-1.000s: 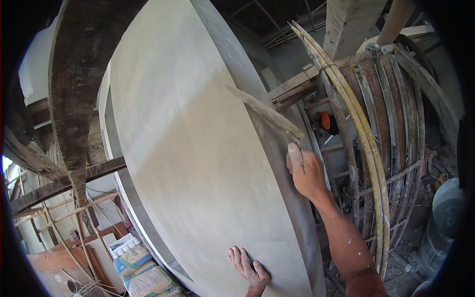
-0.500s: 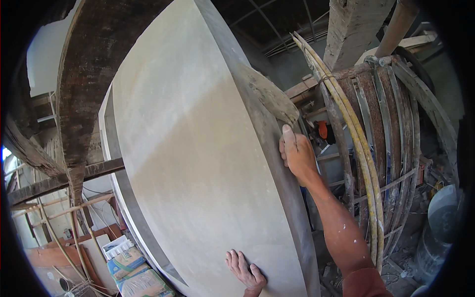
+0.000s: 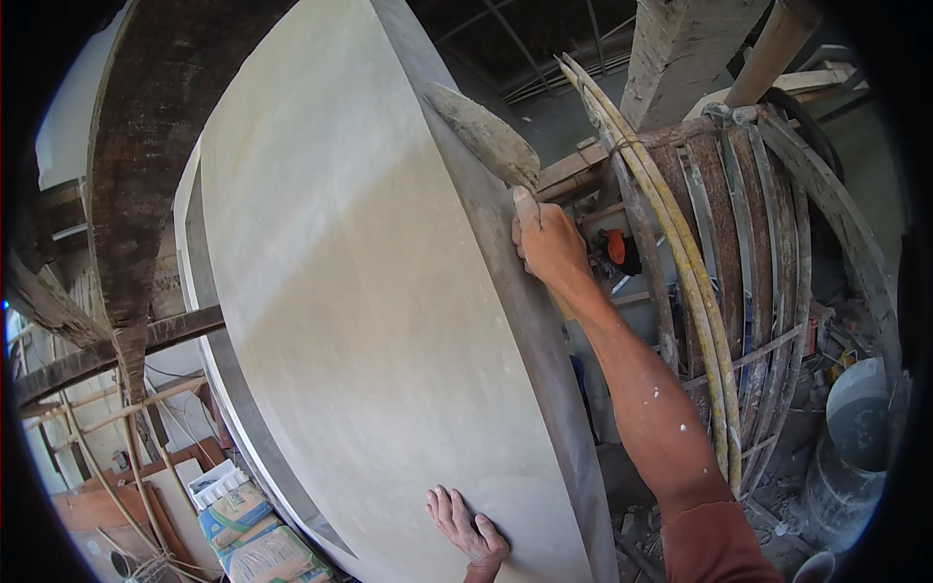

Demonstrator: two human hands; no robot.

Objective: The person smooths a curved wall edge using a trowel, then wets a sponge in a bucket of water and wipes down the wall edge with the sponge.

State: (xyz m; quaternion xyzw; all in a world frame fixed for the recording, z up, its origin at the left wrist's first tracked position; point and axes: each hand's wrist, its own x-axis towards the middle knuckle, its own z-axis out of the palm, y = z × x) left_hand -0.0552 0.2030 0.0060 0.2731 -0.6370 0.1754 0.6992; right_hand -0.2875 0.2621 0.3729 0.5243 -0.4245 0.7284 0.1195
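A tall column (image 3: pixel 360 321) with a smooth grey plastered face fills the middle of the view. My right hand (image 3: pixel 550 238), fingers wrapped round the handle, holds a trowel (image 3: pixel 486 134) with a grey-smeared blade. The blade lies along the upper part of the column's narrow right side, near the corner edge. Most of the handle is hidden in my fist. Low on the broad face, my left hand (image 3: pixel 466 525) rests flat with its fingers spread. It holds nothing.
Right of the column stand yellow curved poles (image 3: pixel 680 233) and a wooden slatted frame (image 3: pixel 748 253). A barrel (image 3: pixel 846 486) is at the lower right. Left, a dark beam (image 3: pixel 117 355) meets the column; bags (image 3: pixel 262 544) lie stacked below. A rough wooden post (image 3: pixel 680 58) rises at upper right.
My right hand and the trowel have moved up along the column's right side. My left hand stays flat on the face. The whole view has shifted slightly.
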